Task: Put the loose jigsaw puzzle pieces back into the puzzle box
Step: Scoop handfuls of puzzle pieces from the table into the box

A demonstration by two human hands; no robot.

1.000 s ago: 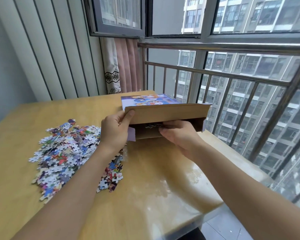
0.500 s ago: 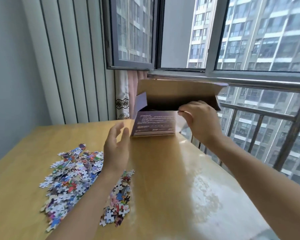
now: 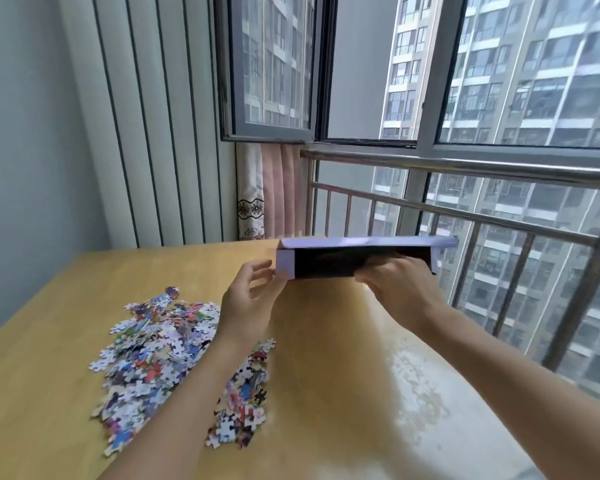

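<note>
A flat purple puzzle box (image 3: pixel 357 252) hangs level above the far part of the wooden table (image 3: pixel 326 393), its dark open side towards me. My right hand (image 3: pixel 400 289) grips its near edge from below, fingers curled into the opening. At the box's left end, the spread fingertips of my left hand (image 3: pixel 248 299) just reach the lilac side flap. A heap of loose, colourful jigsaw pieces (image 3: pixel 153 358) lies on the table's left half, partly hidden under my left forearm.
A metal railing (image 3: pixel 465 216) and large windows run along the table's right and far side. A pink curtain (image 3: pixel 274 192) hangs in the corner. A ribbed white wall panel (image 3: pixel 146 133) stands behind the table.
The box has come down from its raised, tilted pose to lie level and lower. My left hand has risen from above the table to the box's left end.
</note>
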